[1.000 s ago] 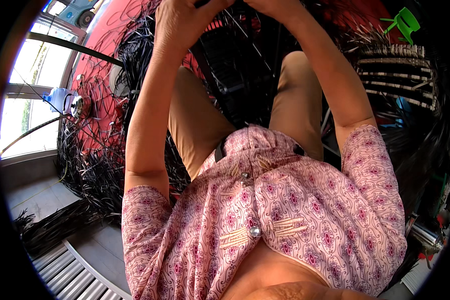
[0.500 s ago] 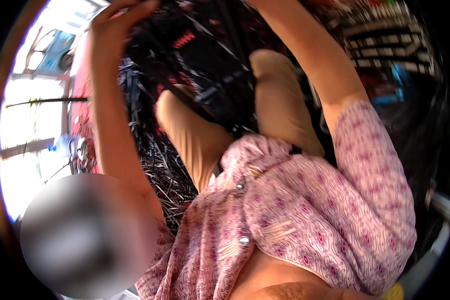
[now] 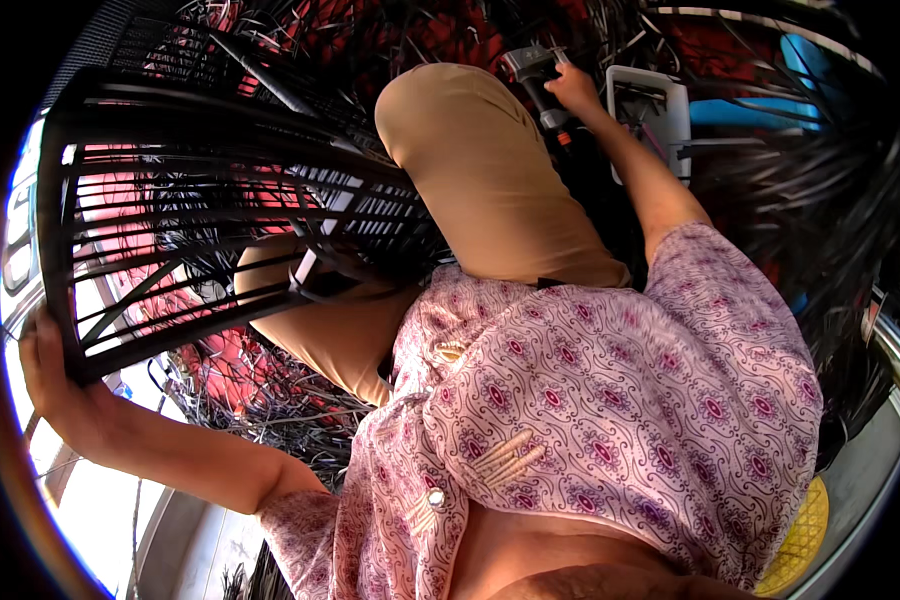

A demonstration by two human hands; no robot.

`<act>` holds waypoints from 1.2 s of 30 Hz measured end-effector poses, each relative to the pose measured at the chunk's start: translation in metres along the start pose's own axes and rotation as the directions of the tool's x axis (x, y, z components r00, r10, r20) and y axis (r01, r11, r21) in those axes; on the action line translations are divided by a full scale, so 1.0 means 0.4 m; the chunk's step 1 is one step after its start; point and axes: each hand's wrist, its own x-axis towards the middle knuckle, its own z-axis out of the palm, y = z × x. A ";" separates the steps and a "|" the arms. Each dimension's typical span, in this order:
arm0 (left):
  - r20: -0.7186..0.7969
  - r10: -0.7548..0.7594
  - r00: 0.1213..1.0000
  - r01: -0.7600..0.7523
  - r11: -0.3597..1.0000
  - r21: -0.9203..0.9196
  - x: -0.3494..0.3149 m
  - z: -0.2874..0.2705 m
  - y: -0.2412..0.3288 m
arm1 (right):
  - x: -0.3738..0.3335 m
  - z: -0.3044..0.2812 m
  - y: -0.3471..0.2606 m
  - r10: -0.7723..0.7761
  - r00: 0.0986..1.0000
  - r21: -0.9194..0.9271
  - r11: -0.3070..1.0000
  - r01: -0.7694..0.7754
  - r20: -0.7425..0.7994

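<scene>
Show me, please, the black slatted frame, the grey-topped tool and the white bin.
Black slatted frame [image 3: 56,225], head view: on its left bar.
Grey-topped tool [image 3: 527,64], head view: on its grey top.
White bin [image 3: 679,118], head view: on its right wall.

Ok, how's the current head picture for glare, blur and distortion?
Head view: bright light washes out the far left behind the left hand and black slatted frame; thin black strips at right look smeared; the pink-and-purple patterned shirt is mostly crisp; edges near the rim bow fisheye-style, with bluish fringing at left.
</scene>
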 end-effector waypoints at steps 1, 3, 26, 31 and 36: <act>0.038 0.022 0.999 -0.023 1.000 0.020 -0.022 0.011 0.019 | -0.009 0.026 -0.005 0.018 0.998 -0.103 0.995 -0.011 0.068; 0.021 0.030 0.999 -0.030 0.999 0.027 -0.026 -0.012 0.017 | -0.046 0.053 -0.061 0.128 0.977 -0.288 0.955 -0.074 0.171; 0.367 0.136 0.920 -0.151 0.988 0.012 -0.016 0.089 -0.012 | -0.270 -0.319 -0.351 -0.020 1.000 0.539 0.842 0.009 0.015; 0.395 0.143 0.907 -0.108 0.988 -0.111 -0.011 0.110 -0.017 | -0.572 -0.515 -0.652 -0.363 0.881 0.559 0.682 0.472 -0.302; 0.419 0.163 0.893 -0.058 0.966 -0.251 -0.001 0.120 -0.046 | -0.759 -0.589 -0.861 -0.636 0.734 0.554 0.531 0.641 -0.239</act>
